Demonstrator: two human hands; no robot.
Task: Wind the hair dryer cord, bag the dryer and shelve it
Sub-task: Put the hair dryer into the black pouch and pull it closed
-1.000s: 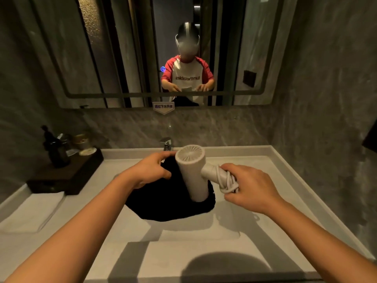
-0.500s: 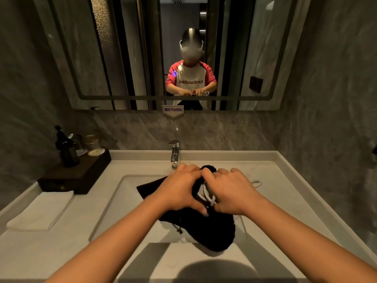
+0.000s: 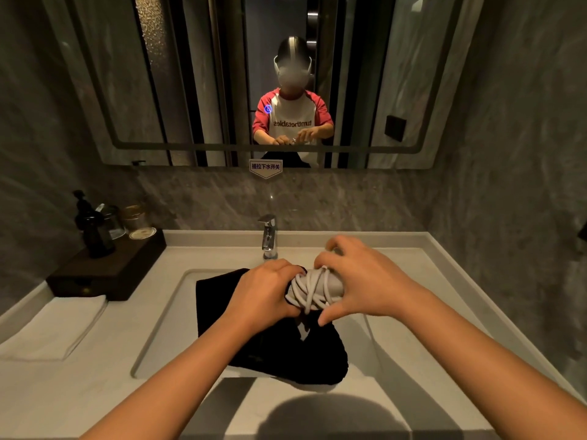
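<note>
A black cloth bag [image 3: 279, 350] lies over the sink basin [image 3: 165, 315]. The white hair dryer's handle [image 3: 333, 284] sticks out of the bag's mouth, with the white cord [image 3: 309, 290] wound around it in several loops. The dryer's head is hidden inside the bag. My left hand [image 3: 263, 293] grips the bag's mouth at the left of the handle. My right hand [image 3: 359, 281] holds the handle and cord from the right, fingers curled over the top.
A chrome faucet [image 3: 269, 235] stands just behind my hands. A dark wooden tray [image 3: 108, 271] with a black pump bottle [image 3: 95, 230] and glasses sits at the left, a folded white towel [image 3: 47, 331] in front of it. A mirror covers the back wall.
The dryer went head-first into the black bag. Both hands came together over the sink at the bag's mouth, and the cord-wrapped handle now shows between them.
</note>
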